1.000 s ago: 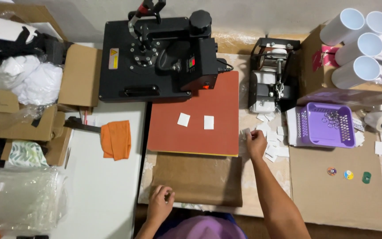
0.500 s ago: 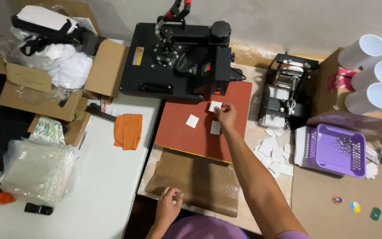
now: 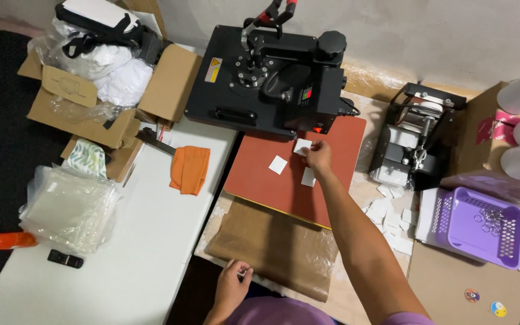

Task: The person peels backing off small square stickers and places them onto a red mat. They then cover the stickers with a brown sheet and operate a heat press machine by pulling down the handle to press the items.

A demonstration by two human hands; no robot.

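A white square [image 3: 303, 146] is pinched by the right hand [image 3: 319, 157] on the red pad [image 3: 332, 186] under the press [image 3: 269, 78] (left hand [image 3: 233, 286] loosely curled on the brown sheet [image 3: 272, 247]), so neighbouring squares could be nudged askew by the wrist.

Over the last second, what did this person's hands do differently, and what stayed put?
The right hand left the pile of white squares beside the red pad, reached forward over the pad and is now setting a third white square near the press; two squares lay there before. The left hand stayed at the brown sheet's near edge. The orange cloth and purple basket did not move.
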